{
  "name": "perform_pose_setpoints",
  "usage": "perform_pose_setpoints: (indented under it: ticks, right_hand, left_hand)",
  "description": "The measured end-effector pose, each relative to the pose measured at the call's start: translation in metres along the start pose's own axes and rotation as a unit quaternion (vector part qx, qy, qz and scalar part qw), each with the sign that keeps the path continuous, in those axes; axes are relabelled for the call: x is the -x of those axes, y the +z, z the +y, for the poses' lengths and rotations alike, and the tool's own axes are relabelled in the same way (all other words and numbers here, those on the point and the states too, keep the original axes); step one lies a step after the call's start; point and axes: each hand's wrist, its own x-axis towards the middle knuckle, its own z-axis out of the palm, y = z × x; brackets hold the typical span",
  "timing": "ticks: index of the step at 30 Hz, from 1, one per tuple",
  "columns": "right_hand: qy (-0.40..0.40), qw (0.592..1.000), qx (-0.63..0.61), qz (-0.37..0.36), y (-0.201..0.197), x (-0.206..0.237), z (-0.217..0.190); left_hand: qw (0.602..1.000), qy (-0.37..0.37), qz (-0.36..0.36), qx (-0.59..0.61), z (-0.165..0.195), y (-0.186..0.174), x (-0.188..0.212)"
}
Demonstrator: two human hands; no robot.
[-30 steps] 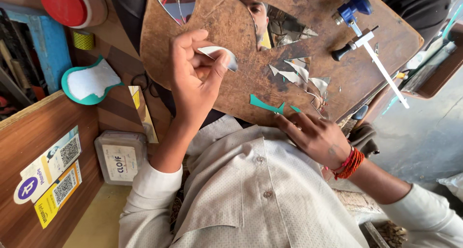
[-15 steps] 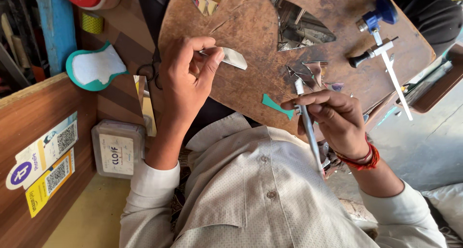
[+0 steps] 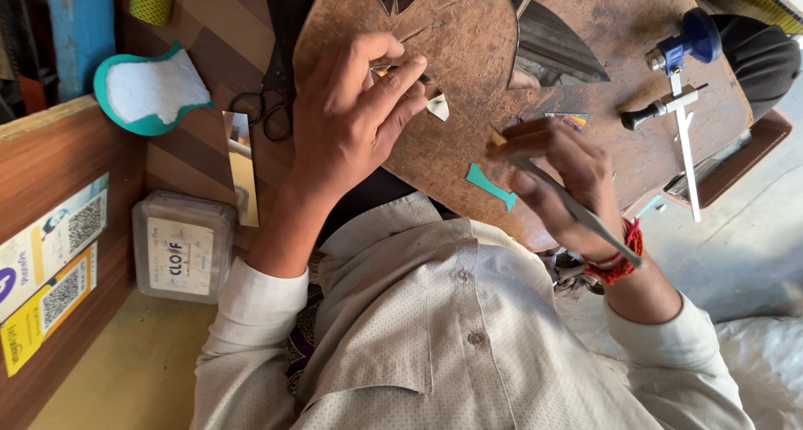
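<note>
The left hand (image 3: 355, 116) was closed in a pinch on a small pale shard (image 3: 437, 105), thumb and fingertips meeting on it. Most of the shard was hidden inside the grip; only a whitish corner stuck out just past the fingertips, over the middle of the brown wooden board (image 3: 468, 45). Whether the shard touched the board could not be told.

The right hand (image 3: 556, 179) was closed around a thin metal tool (image 3: 577, 208), held like a pen. The tool's tip sat near the thumb, and its shaft ran back across the palm and past the red thread bracelet (image 3: 619, 258) on the wrist. The tip was near the shard but apart from it.

A small teal scrap (image 3: 489, 187) lay on the board near its lower edge, just beside the right hand. A large curved piece of mirror (image 3: 548, 45) lay toward the board's upper edge. Near the right edge of the board lay a cutter with a blue knob (image 3: 694, 37) and a long white bar.

Left of the board were black scissors (image 3: 263, 112), a teal-rimmed white pad (image 3: 150, 91) and a clear plastic box (image 3: 184, 246).
</note>
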Motion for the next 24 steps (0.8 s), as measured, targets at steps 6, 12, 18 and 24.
perform_pose_setpoints:
  ticks: [6, 12, 18, 24]
  right_hand:
    - [-0.074, 0.978, 0.193, -0.003, 0.008, -0.037, -0.006]
    - [-0.083, 0.973, 0.213, -0.017, 0.015, -0.058, -0.009]
    - [-0.071, 0.973, 0.214, -0.043, 0.019, -0.066, -0.013]
    - [-0.053, 0.970, 0.231, -0.058, 0.023, -0.068, -0.018]
  left_hand:
    - [1.000, -0.003, 0.000, -0.006, -0.001, -0.002, 0.003]
    - [1.000, -0.006, 0.008, 0.015, -0.004, -0.007, 0.008]
    - [1.000, 0.004, 0.026, 0.008, -0.011, -0.009, 0.014]
    - [0.999, 0.004, 0.038, -0.006, -0.015, -0.008, 0.019]
